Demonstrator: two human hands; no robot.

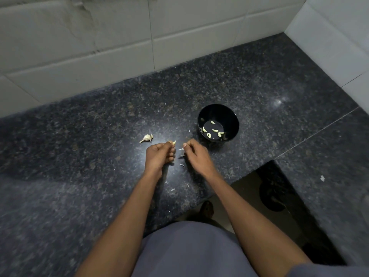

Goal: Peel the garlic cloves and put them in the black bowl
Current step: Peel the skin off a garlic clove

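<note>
My left hand (159, 155) pinches a pale garlic clove (174, 142) between thumb and fingertips, just above the dark granite counter (79, 156). My right hand (196, 154) hovers a little to the right with curled fingers, thumb and forefinger pressed together; whether a scrap of skin is between them I cannot tell. The black bowl (231, 114) stands just beyond my right hand and holds several peeled cloves (214, 130). An unpeeled piece of garlic (146, 138) lies on the counter left of my left hand.
Bits of papery garlic skin (181, 165) lie scattered on the counter between and below my hands. White tiled walls (99, 47) close the back and right. The counter is cut away at lower right, with a dark floor drain (273, 198) below.
</note>
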